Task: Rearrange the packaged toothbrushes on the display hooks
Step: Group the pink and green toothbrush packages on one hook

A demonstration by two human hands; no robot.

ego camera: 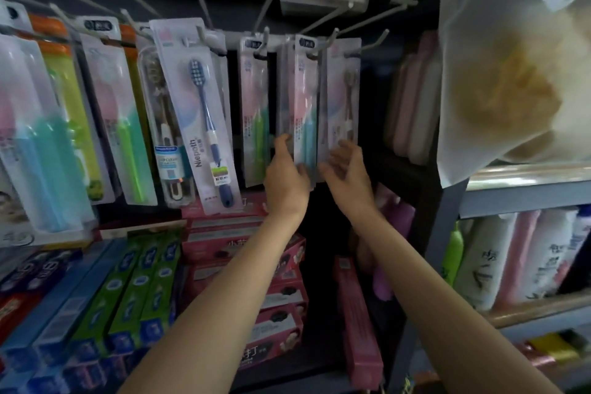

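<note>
The left hand (285, 173) pinches the bottom of a blue toothbrush pack (305, 102). The right hand (347, 169) is beside it, fingers loose, holding nothing. The pack hangs straight down from a hook (323, 43). Two hands, many packs, too blurry to count.

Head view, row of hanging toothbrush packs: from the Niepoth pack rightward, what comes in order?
Niepoth blue toothbrush pack → green toothbrush pack → left hand gripping the light-blue toothbrush pack → right hand below the brown toothbrush pack.
</note>
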